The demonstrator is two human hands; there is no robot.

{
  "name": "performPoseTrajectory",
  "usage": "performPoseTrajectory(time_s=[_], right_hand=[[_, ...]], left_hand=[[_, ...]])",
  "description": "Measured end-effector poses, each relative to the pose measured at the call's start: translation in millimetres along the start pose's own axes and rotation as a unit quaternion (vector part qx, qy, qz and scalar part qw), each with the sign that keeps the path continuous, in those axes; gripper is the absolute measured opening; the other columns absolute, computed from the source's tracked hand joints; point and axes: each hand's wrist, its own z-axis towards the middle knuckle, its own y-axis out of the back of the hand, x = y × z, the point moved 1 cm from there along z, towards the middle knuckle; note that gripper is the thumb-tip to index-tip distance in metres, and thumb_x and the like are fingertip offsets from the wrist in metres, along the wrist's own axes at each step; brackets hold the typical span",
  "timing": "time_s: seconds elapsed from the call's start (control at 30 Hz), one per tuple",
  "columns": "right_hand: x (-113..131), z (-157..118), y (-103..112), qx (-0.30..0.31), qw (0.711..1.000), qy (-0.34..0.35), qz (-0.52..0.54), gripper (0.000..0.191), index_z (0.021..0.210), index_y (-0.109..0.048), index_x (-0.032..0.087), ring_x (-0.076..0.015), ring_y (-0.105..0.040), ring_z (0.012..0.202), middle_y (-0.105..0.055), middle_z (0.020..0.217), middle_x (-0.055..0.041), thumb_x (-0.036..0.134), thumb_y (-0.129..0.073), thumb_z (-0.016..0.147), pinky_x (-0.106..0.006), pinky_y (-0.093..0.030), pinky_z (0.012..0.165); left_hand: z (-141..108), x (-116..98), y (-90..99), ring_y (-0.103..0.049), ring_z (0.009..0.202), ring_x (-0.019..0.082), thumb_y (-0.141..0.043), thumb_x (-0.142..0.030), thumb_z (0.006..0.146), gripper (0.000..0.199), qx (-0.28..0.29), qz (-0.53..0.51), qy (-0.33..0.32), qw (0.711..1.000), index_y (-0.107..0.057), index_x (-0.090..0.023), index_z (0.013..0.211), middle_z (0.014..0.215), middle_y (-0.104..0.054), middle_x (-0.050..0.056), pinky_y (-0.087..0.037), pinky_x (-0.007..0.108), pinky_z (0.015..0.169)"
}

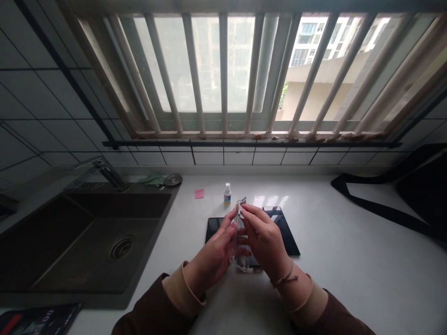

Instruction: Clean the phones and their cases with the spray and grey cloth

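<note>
A clear phone case (240,260) is held on edge between my two hands, above the counter. My left hand (218,246) is closed around its left side, thumb along the edge. On the other side my right hand (265,232) has its fingertips pinched together at the upper end of the case. A small greyish-white piece shows at those fingertips; I cannot make out what it is. Beneath and behind the hands lie a dark flat device (213,226) and a dark glossy tablet (289,239), both partly covered by the hands.
A small white-capped bottle (227,195) stands beyond my hands, with a pink note (199,193) to its left. On the left is a dark sink (153,242) with a faucet (110,174), a green cloth (152,180) and a metal strainer (173,180). A black strap (370,202) lies right.
</note>
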Motion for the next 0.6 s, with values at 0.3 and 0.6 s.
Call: performPoseTrajectory(time_s=[0.3, 0.6], right_hand=[[4.3, -1.2, 3.4, 0.001, 1.0, 0.008, 0.012, 0.038, 0.135, -0.075, 0.028, -0.0288, -0.071, 0.126, -0.072, 0.139, -0.0112, 0.017, -0.054, 0.105, -0.049, -0.062, 0.107], [4.0, 1.4, 3.0, 0.003, 0.999, 0.034, -0.015, 0.029, 0.124, -0.073, 0.023, -0.0253, -0.07, 0.126, -0.074, 0.132, -0.0127, 0.014, -0.051, 0.107, -0.046, -0.062, 0.107]], left_hand=[[-1.6, -0.7, -0.7, -0.066, 0.104, 0.025, -0.058, -0.051, 0.105, 0.066, 0.016, -0.01, -0.012, 1.0, -0.036, -0.034, 0.165, 0.122, -0.068, 0.012, -0.052, 0.037, 0.084], [-0.9, 0.8, 1.3, -0.066, 0.1, 0.023, -0.059, -0.05, 0.104, 0.064, 0.02, -0.005, -0.004, 1.0, -0.039, -0.034, 0.163, 0.117, -0.068, 0.01, -0.051, 0.034, 0.08]])
